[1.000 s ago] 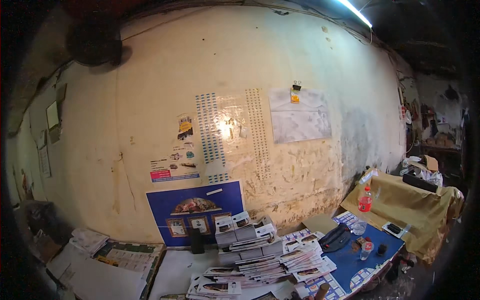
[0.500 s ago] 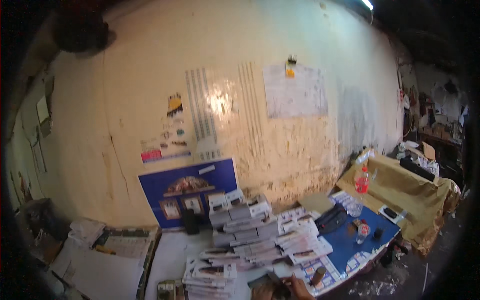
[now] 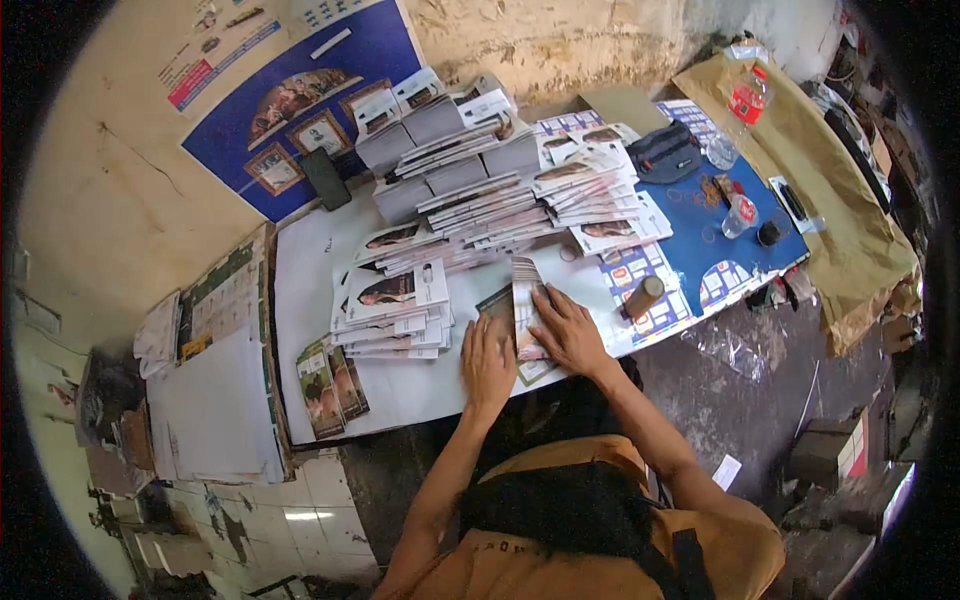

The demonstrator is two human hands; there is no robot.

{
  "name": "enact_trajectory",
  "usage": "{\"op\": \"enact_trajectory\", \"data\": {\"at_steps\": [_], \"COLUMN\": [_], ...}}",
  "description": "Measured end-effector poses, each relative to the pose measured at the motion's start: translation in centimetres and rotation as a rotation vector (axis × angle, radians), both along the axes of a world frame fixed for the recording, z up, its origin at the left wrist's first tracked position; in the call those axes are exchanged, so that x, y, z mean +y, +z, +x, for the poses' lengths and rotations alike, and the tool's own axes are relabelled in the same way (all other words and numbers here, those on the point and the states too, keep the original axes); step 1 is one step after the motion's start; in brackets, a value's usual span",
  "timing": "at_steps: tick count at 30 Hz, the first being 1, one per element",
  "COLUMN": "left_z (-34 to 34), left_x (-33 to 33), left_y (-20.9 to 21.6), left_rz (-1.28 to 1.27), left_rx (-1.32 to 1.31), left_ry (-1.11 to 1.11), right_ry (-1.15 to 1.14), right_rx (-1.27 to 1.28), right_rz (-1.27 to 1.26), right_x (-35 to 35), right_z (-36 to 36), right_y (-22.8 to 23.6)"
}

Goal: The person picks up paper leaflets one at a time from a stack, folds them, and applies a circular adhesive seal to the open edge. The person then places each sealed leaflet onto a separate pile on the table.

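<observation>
Flat on the white table lies a small stack of printed leaflets, partly covered by my hands. My right hand rests on its right side with the fingers stretched out. My left hand lies at its left edge, palm down and fingers extended, over a dark printed sheet. Behind and to the left stand piles of white booklets with a picture on the cover. Higher bundles of booklets rise further back.
A brown cylinder stands right of my right hand. Beyond it are a blue mat, a dark pouch, a plastic cup and a red-labelled bottle. Printed cards lie front left; a phone leans behind.
The view has tilted down from the wall to the table. My hands, earlier close together at the lower edge around a dark sheet, now lie flat and apart on the leaflets.
</observation>
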State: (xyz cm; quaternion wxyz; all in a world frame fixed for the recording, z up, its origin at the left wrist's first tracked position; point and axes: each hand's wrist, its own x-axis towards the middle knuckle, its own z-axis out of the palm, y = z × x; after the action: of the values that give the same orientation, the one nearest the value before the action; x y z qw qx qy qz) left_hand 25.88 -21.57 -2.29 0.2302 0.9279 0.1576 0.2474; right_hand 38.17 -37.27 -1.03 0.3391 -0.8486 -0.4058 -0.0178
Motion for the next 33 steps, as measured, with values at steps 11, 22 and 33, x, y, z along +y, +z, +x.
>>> {"op": "enact_trajectory", "data": {"at_steps": [11,22,33], "left_z": [-1.8,-1.6,-1.7], "left_x": [-0.4,0.3,0.1], "left_y": [-0.8,-1.5,-1.1], "left_rz": [0.066,0.060,0.067], "left_rx": [0.064,0.077,0.079], "left_ry": [-0.018,-0.067,-0.068], "right_ry": [0.272,0.304,0.336], "right_rx": [-0.143,-0.250,-0.239], "right_rz": [-0.163,-0.218,-0.249], "right_x": [-0.9,-0.4,-0.7], "right_z": [-1.1,-0.7,-0.5], "right_y": [-0.3,-0.2,-0.4]}}
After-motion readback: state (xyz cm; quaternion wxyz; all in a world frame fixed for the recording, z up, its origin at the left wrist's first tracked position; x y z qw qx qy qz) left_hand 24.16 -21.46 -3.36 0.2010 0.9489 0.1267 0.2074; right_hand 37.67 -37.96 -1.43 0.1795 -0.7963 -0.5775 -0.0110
